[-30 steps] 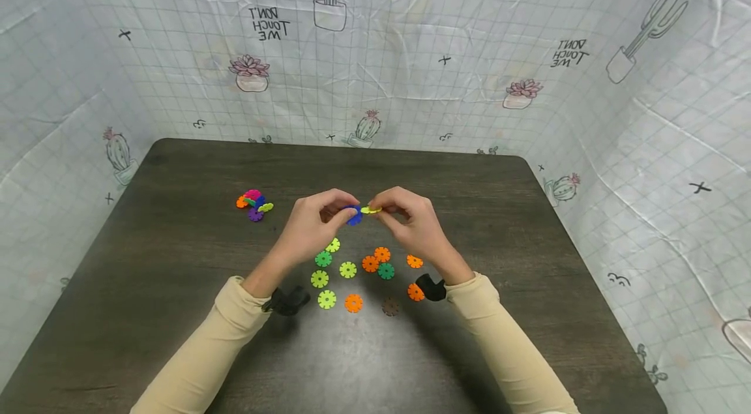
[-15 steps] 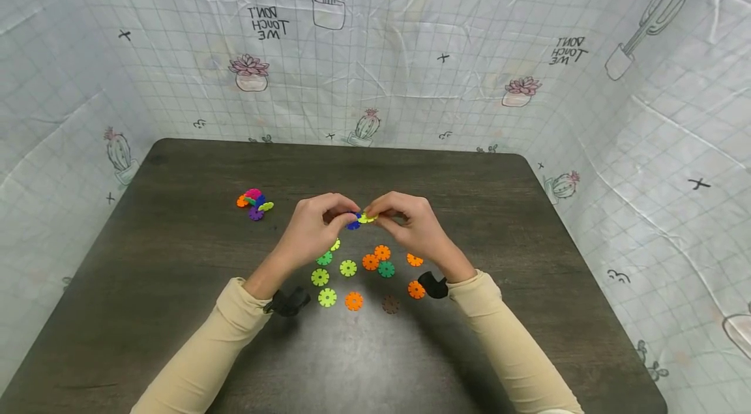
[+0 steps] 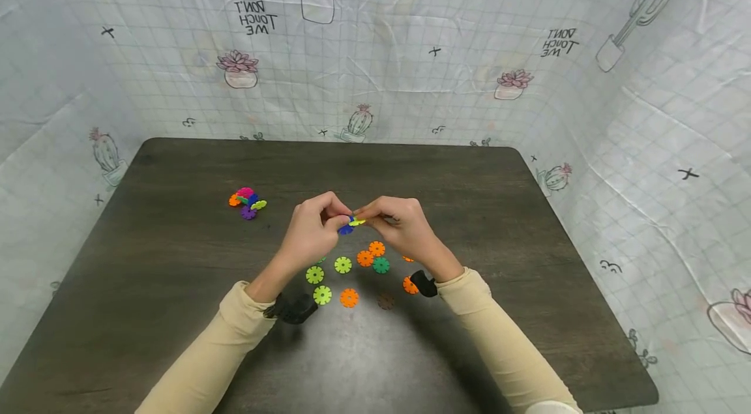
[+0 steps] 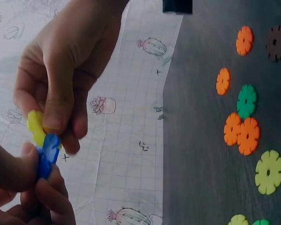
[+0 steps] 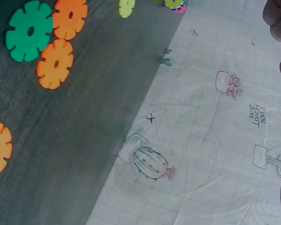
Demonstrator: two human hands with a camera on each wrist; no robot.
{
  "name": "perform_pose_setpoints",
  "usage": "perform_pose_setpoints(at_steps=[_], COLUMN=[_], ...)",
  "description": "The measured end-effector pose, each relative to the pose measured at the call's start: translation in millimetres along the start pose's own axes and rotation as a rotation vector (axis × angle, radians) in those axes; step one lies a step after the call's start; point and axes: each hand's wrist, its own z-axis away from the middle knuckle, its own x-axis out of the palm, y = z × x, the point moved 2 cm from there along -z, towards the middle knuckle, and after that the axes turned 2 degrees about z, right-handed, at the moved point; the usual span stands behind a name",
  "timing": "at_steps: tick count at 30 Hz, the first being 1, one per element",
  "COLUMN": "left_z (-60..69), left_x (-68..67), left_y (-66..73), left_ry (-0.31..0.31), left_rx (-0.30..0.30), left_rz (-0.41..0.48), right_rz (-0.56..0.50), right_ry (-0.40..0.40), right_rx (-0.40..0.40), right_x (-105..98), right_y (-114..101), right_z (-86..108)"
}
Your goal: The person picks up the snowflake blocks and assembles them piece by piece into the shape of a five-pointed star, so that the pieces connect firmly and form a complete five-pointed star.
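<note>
Above the table's middle, the left hand (image 3: 311, 231) pinches a blue notched disc (image 3: 345, 229) between thumb and fingers. Facing it, the right hand (image 3: 401, 225) pinches a yellow disc (image 3: 356, 221). In the left wrist view the blue disc (image 4: 48, 157) meets the yellow disc (image 4: 36, 126) at their edges, the blue one tilted; whether their slots interlock cannot be told. The thumb of the right hand (image 4: 68, 70) lies over part of the yellow disc. The right wrist view shows only a strip of fingers at its right edge, with neither held disc visible.
Below the hands lie loose discs: yellow-green (image 3: 322, 295), orange (image 3: 349, 298), green (image 3: 381, 265) and brown (image 3: 385, 300), among several others. A joined multicoloured cluster (image 3: 248, 202) sits at the table's left. Patterned cloth (image 3: 387, 75) hangs behind the table (image 3: 176, 257).
The yellow disc has come against the blue one as the right hand moved left and the hands drew closer. The head view has shifted slightly.
</note>
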Motion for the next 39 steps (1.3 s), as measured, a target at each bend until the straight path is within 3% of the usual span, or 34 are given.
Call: perform_pose_setpoints(at_steps=[5,10,17,20,24,27,30,36,39], left_z=[0.0,-0.3,-1.4,-2.4,-2.1,-1.6,-1.1,-0.7,-0.9], left_x=[2.1,0.9,-4.8,-7.1,-9.4,-11.4,-13.0,-16.0,-16.5], left_y=[-2.6,-5.9,-9.3,-10.0,-12.5,-13.4,-12.4,-12.1,-11.8], left_ry=[-0.002,-0.02,-0.051,-0.056,-0.047,-0.026,-0.011,-0.007,-0.011], left_rx=[-0.028,-0.006,0.017,0.014,-0.009,-0.021,-0.025,-0.053,-0.062], left_rz=[-0.011,0.0,0.088,0.152,0.196,0.21,0.228,0.25,0.266], right_rz=[-0.009,-0.01,0.027,0.063,0.132,0.187,0.262,0.404,0.429], right_ry=[0.003,-0.012,-0.036,-0.056,-0.099,-0.186,-0.327,-0.707,-0.871], right_rx=[0.011,0.021,0.015,0.058,0.189,0.325,0.49,0.804,0.903], right_x=[2.8,1.7,-2.7,-5.8,-13.2,-19.5,-24.4,-27.3,-22.2], right_y=[1.9,2.9,2.1,4.1,11.1,18.8,28.5,53.0,64.1], right_z=[2.8,3.0,-0.1,-0.9,2.8,6.7,13.5,33.2,44.5])
